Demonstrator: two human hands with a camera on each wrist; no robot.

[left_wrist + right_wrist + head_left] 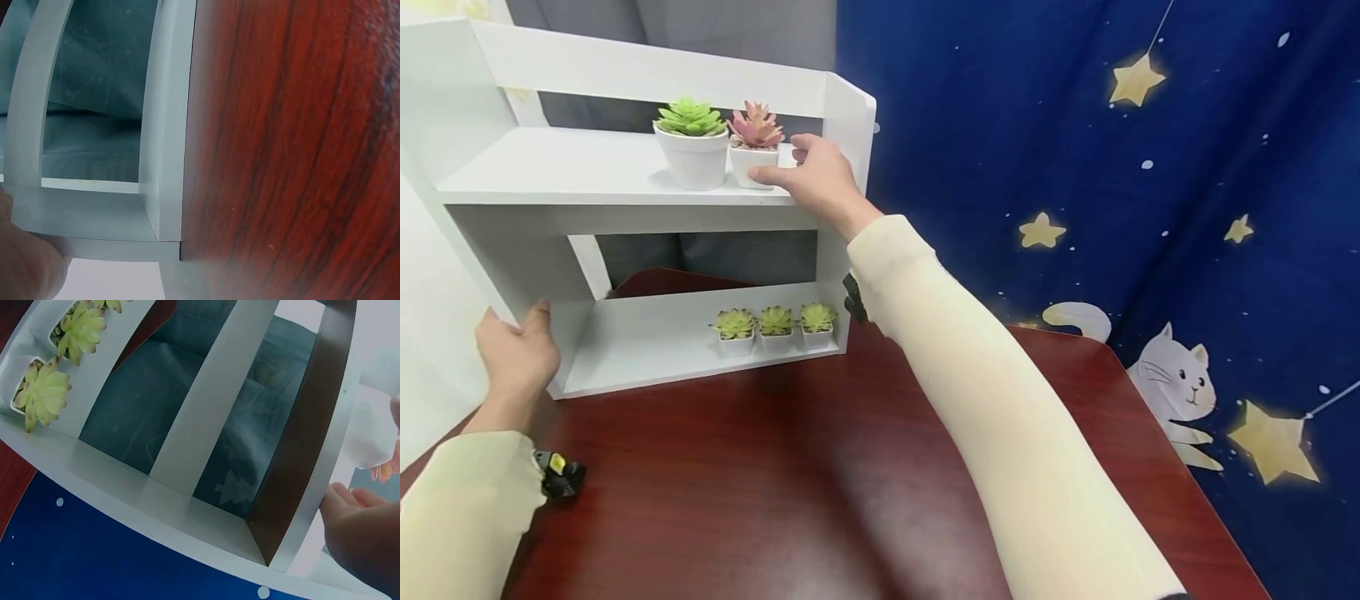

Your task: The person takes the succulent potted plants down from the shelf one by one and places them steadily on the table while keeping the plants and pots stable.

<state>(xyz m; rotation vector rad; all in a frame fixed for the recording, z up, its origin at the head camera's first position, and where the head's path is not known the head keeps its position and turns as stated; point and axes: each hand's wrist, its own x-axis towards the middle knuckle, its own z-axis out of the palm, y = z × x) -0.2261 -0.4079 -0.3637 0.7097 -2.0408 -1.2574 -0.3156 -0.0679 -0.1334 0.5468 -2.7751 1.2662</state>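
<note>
Fingers of the right hand lie nearly straight against the front of the small white pot holding the pink succulent, thumb tip near the pot's base, with nothing clearly curled round it; I judge this a light touch rather than a grip. That pot stands on the upper board of the white shelf, just beside the larger pot with the green succulent, which sits on the far side of it from the fingers. To nudge the pot well, keep the push low on its wall, since a high push could tip it into its neighbour. Behind the fingers the shelf's side panel stands close, so room is tight there; the board beyond the green succulent has open room. Below the fingers, three small green succulents sit in a row on the lower board. The left hand holds the shelf's lower corner, fingers wrapped behind its edge, steadying it on the dark red surface.

From the left wrist, only a bit of the left hand shows beside the shelf frame, which ends flush at the surface.

From the right wrist, the right hand's fingers lie relaxed and apart by the shelf's board edge.
</note>
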